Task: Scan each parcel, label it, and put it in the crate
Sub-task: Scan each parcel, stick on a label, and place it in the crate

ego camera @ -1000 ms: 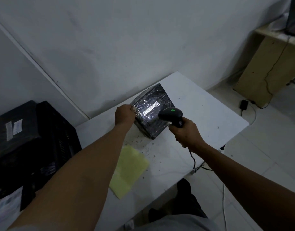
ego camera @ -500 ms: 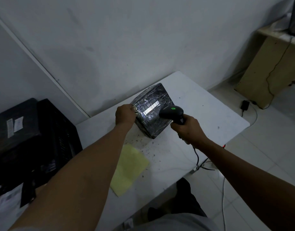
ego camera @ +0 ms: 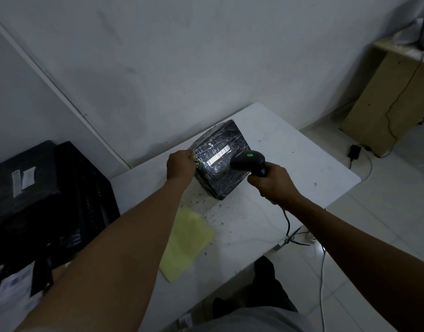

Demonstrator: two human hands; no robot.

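A black parcel (ego camera: 220, 149) wrapped in shiny film stands tilted on the white table (ego camera: 302, 168), with a white barcode strip (ego camera: 218, 158) lit up on its upper face. My left hand (ego camera: 180, 164) grips the parcel's left corner. My right hand (ego camera: 271, 183) holds a black barcode scanner (ego camera: 248, 160) by its handle, the head just right of the barcode, a green light showing on top. A yellow sheet (ego camera: 187, 238) lies on the table near me. The black crate (ego camera: 86, 188) stands at the left.
Black parcels with white labels (ego camera: 21, 178) sit on and by the crate at the left. The scanner cable (ego camera: 287, 224) hangs off the table's near edge. A wooden desk (ego camera: 386, 99) and a power adapter (ego camera: 353, 150) are at the right. The wall runs close behind the table.
My right hand and the scanner have drifted slightly right and up. The parcel and my left hand stay where they were.
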